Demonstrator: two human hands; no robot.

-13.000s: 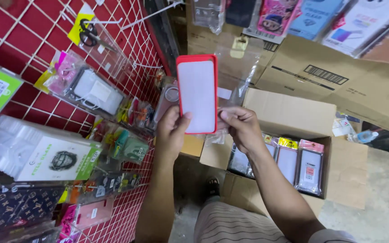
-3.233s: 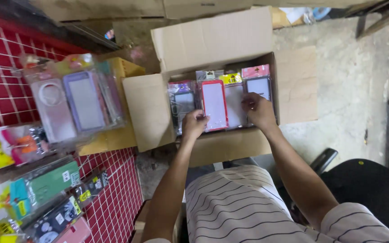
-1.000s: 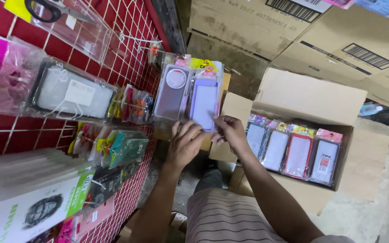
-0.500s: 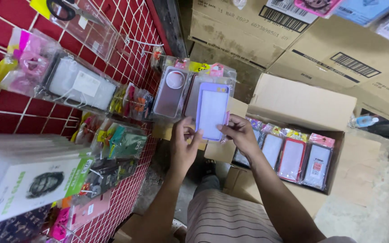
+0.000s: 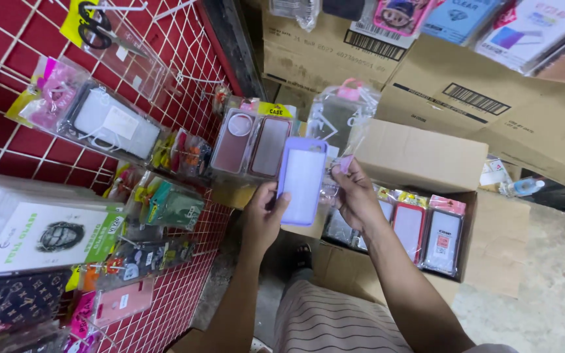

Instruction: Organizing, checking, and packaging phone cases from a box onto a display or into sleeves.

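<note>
My left hand [image 5: 263, 218] grips a lilac phone case [image 5: 301, 180] by its lower left edge and holds it upright in front of me. My right hand [image 5: 354, 195] pinches the clear plastic packet [image 5: 340, 117] with a pink hang tab, which stands just behind and above the case. Below my right arm sits an open cardboard box [image 5: 467, 230] with a row of packaged phone cases [image 5: 423, 229], one of them red-rimmed.
A red wire grid wall [image 5: 184, 85] on the left carries several hanging packaged cases [image 5: 109, 121] and accessories. Two bagged cases [image 5: 251, 141] hang beside my left hand. Stacked cardboard cartons [image 5: 492, 104] fill the back. Bare concrete floor [image 5: 550, 294] lies at lower right.
The lilac case has come out of its clear packet: my left hand now holds the bare case while my right hand lifts the empty packet up behind it. The view shifted slightly.
</note>
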